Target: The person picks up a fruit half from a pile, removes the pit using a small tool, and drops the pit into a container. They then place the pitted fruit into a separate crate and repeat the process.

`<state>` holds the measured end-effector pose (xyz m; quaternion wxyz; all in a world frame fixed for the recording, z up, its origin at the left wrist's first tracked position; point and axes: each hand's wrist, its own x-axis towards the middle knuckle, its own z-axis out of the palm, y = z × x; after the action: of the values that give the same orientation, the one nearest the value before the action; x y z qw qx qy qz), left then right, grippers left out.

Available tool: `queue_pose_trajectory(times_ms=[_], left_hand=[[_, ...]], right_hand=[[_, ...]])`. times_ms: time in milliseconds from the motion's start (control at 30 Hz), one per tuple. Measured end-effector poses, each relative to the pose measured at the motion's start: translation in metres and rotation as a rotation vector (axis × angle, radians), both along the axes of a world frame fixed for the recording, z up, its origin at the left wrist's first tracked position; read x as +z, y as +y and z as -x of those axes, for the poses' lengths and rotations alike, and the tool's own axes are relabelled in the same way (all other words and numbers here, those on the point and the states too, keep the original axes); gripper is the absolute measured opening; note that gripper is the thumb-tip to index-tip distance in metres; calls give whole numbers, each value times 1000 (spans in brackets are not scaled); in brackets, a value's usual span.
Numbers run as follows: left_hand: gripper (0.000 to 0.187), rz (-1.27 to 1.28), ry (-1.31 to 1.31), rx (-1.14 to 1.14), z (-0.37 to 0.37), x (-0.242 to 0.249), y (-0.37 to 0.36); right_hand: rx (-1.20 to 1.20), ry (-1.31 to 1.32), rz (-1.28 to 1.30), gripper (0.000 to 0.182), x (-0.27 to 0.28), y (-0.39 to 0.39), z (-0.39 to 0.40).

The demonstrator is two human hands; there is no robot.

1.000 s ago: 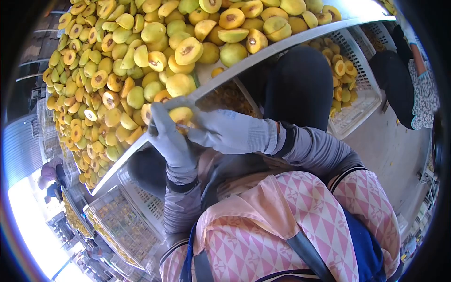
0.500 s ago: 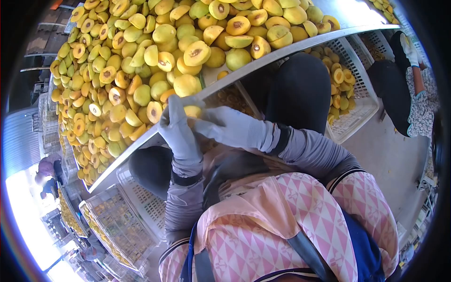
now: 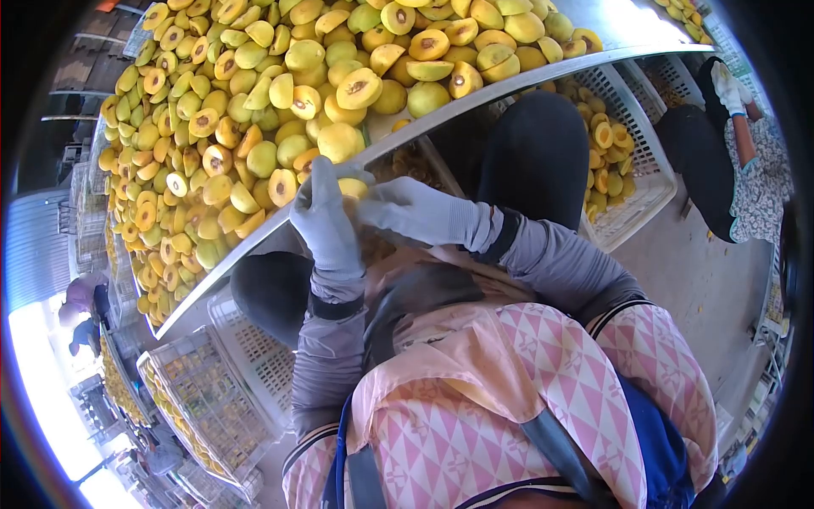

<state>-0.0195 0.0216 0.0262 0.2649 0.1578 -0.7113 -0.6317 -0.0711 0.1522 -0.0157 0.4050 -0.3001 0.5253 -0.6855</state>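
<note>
Both my hands wear grey gloves and meet at the near edge of the fruit table. My left hand [image 3: 326,220], fingers curled and thumb up, grips a yellow peach [image 3: 353,188] whose cut side I cannot make out. My right hand [image 3: 415,208] is closed, its fingertips blurred against the fruit. Whatever those right fingers hold is hidden. Just beyond the hands lies a big heap of halved peaches [image 3: 254,110], many showing brown stones or stone hollows. The table's pale metal rim [image 3: 475,95] runs between the heap and my lap.
Under the table at right, a white crate [image 3: 653,187] holds fruit pieces. Stacked crates [image 3: 203,399] stand at lower left beside my knee [image 3: 271,297]. A co-worker's gloved hand [image 3: 729,89] and dark-clad leg [image 3: 699,161] are at far right. Another person [image 3: 85,314] is at far left.
The view has shifted slightly. Both hands stay together at the peach, with the right fingertips still blurred; the heap looks unchanged.
</note>
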Motion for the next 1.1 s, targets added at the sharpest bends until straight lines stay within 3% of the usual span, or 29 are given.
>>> queue_pose_trajectory(times_ms=[100, 200, 233, 333, 367, 400, 467, 500, 600, 667, 767, 867, 967, 1000, 1033, 1067, 1100], left_hand=[[37, 517, 84, -21, -3, -13, -11], [39, -432, -84, -130, -15, -17, -9], [47, -570, -95, -128, -17, -10, -9], [40, 290, -28, 63, -28, -10, -21], [21, -53, -3, -46, -35, -7, -42], [19, 434, 44, -45, -44, -3, -50], [21, 554, -66, 64, -68, 26, -57], [21, 566, -109, 109, -81, 38, -65], [16, 530, -295, 306, -138, 41, -135], [16, 229, -402, 366, -185, 23, -217], [18, 834, -901, 367, -177, 29, -239], [23, 989, -499, 288, -103, 34, -219], [37, 1170, -186, 31, -2, 43, -180], [42, 1342, -150, -41, 30, 35, -177], [48, 1293, -208, -80, 56, 40, -156], [56, 1271, -89, -195, 79, 32, -151], [62, 1394, -233, -180, 96, 31, -140]], right_hand=[[178, -228, 77, 45, 3, 12, 6], [227, -302, -21, 46, 27, 24, 11], [218, -308, -84, 47, 33, 26, 11], [77, -82, -51, 49, 30, 19, 14], [-7, 209, -78, 46, 14, 11, 11], [-40, 429, -148, 45, 2, 7, 7], [-120, 871, -287, 46, -12, 9, -2], [-33, 882, -353, 51, -6, 13, -4], [-71, 1014, -302, 53, -6, 13, -12], [-154, 1174, -353, 42, -8, 12, -16], [-257, 1240, -321, 34, -17, 6, -13], [-233, 1158, -388, 28, -6, 4, -9], [-198, 1098, -445, 27, -7, -1, -7], [-209, 1103, -422, 27, -9, -1, -7], [-218, 1103, -399, 27, -11, 0, -7], [-223, 1106, -396, 28, -11, 0, -6], [-228, 1106, -393, 28, -11, 0, -6]])
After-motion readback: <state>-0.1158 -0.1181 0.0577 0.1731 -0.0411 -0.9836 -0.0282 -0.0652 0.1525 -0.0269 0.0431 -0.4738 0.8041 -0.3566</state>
